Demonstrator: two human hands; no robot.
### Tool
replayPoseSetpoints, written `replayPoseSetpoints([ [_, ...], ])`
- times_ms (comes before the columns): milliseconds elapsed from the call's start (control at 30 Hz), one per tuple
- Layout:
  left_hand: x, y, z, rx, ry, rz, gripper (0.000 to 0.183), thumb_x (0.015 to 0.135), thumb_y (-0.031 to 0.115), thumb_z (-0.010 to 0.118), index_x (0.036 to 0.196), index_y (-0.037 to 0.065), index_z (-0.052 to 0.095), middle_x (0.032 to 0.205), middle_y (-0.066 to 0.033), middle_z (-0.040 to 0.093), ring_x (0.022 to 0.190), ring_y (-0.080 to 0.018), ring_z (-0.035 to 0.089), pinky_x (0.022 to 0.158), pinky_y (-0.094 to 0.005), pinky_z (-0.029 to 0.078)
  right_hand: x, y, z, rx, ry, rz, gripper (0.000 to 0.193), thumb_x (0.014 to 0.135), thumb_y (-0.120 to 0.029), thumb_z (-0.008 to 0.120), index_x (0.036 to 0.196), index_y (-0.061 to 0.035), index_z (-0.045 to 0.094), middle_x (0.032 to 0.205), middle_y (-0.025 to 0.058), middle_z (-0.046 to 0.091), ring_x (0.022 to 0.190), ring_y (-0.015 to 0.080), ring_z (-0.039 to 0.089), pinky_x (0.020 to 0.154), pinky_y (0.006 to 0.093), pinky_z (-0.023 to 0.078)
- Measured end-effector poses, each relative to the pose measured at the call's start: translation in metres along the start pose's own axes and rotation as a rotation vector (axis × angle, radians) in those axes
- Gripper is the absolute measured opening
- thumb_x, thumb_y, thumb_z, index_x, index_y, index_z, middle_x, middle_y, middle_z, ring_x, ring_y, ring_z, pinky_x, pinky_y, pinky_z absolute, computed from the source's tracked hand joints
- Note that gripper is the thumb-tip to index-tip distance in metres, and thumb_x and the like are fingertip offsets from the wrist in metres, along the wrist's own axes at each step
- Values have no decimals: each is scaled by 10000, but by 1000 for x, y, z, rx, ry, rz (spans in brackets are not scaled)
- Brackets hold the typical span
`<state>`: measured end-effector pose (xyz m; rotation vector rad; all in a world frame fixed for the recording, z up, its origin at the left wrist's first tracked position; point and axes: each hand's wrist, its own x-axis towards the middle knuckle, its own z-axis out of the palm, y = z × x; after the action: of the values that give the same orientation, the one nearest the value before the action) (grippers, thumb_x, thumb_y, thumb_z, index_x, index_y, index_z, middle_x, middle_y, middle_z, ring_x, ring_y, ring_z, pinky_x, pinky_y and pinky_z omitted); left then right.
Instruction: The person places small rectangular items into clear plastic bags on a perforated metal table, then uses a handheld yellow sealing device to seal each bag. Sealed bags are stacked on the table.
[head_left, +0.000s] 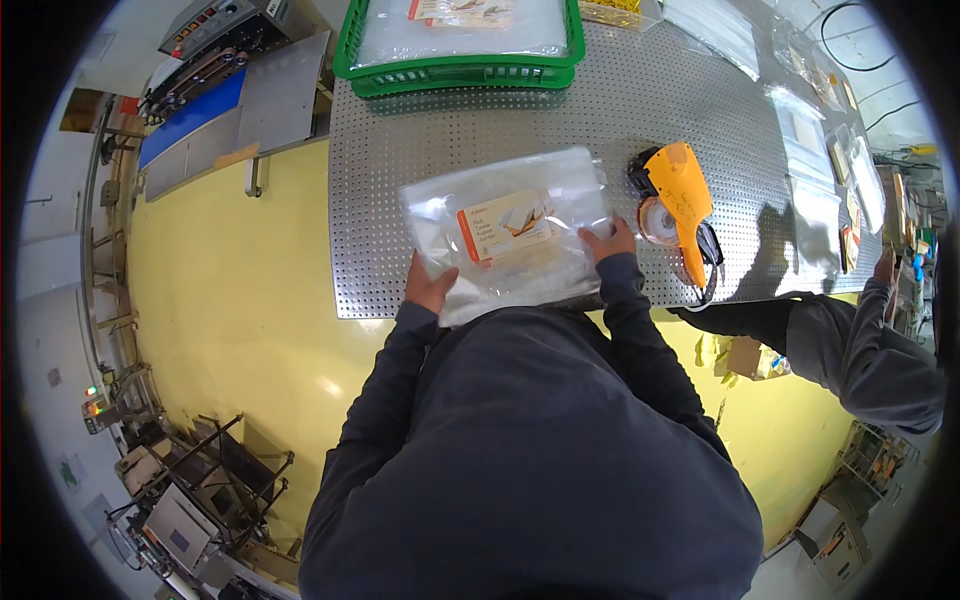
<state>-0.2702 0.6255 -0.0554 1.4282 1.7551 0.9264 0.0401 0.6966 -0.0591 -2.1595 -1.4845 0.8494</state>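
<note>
Perforated metal surface [450,125] over a yellow floor [230,270]. Clear plastic bag [525,264] with paper label [505,226] lies at the near edge, in front of the person. Left hand [430,287]: grip holding bag's left side, thumb on top. Right hand [610,241]: grip holding right side, thumb on top. Orange tape dispenser [682,190] right of bag; green basket [480,76] beyond.

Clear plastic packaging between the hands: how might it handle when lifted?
The clear plastic packaging will probably flex, as its film looks thin and wrinkled. Glare on its surface suggests it may be slippery under the left hand and right hand. Broad and flat, it seems unlikely to roll.
</note>
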Motion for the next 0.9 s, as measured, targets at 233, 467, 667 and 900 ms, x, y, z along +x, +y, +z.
replayPoseSetpoints([
  [233, 49, -4, 18, -418, -47, -33, 595, 742, 72, 698, 1253, -41, 416, 1167, -169, 549, 1079, -237, 531, 912, -326, 428, 35, -4, 3, 133, 171, -221, 628, 648, -146, 764, 1162, 28, 448, 1094, 235, 536, 1045, 337, 527, 885, 373, 421],
  [467, 48, -20, 3, 169, -228, -228, 698, 719, 247, 740, 1267, -6, 389, 1123, -192, 560, 1051, -339, 549, 903, -421, 439, -10, 9, 16, 199, 343, -284, 820, 583, -25, 761, 1309, -19, 378, 1222, 176, 473, 1129, 326, 477, 944, 382, 399],
  [667, 36, 64, -22, 588, -42, 183, 666, 767, 355, 668, 1303, 58, 407, 1373, -179, 383, 1283, -337, 341, 1025, -506, 295, -44, -45, -20, -6, 466, -424, 544, 639, -93, 721, 1158, -150, 568, 1187, 110, 528, 1135, 292, 462, 971, 459, 314],
  [900, 31, 68, 54, 685, -415, 734, 590, 848, 334, 561, 1387, 183, 376, 1485, -126, 237, 1383, -289, 185, 1106, -507, 137, -35, -21, -4, 10, 249, -563, 276, 669, -92, 709, 937, -151, 678, 972, 35, 621, 945, 244, 549, 826, 370, 401],
])
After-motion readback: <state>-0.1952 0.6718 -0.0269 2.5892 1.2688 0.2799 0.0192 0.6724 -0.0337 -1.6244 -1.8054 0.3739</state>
